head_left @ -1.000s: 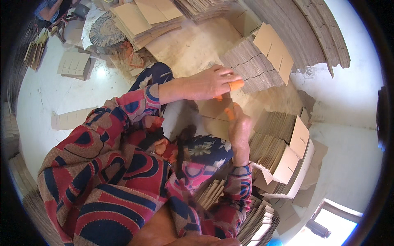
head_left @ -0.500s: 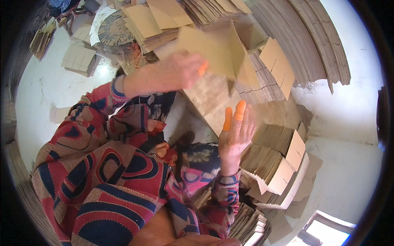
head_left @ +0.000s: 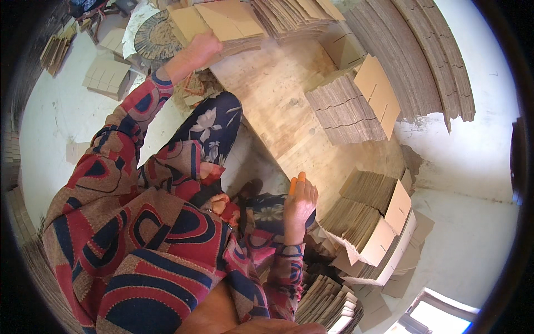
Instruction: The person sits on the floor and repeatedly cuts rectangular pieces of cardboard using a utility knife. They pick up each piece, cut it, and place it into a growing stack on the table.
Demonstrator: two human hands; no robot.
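My left hand (head_left: 204,50) reaches out to the near edge of a stack of flat cardboard sheets (head_left: 231,21). Its fingers curl down out of sight, and what they hold, if anything, is hidden. Closer to me, my right hand (head_left: 301,201) hovers by the edge of a wooden board (head_left: 278,106), above my knee. Its fingers are bent together with nothing visible in them. Orange finger covers (head_left: 297,182) sit on two of its digits. Across the board stands a row of folded cardboard pieces (head_left: 345,114), with a tan panel (head_left: 375,94) at its right end.
Bundles of folded cardboard (head_left: 367,209) are piled right of my right hand. Tall cardboard stacks (head_left: 400,61) lean along the wall. A round dark object (head_left: 158,36) lies beyond my left forearm. More cardboard (head_left: 105,75) rests on the floor at left.
My left hand has moved up and left to the sheet stack. The folded cardboard sheet blurred over the board is no longer there. My right hand has drawn back toward me, its fingers now bent.
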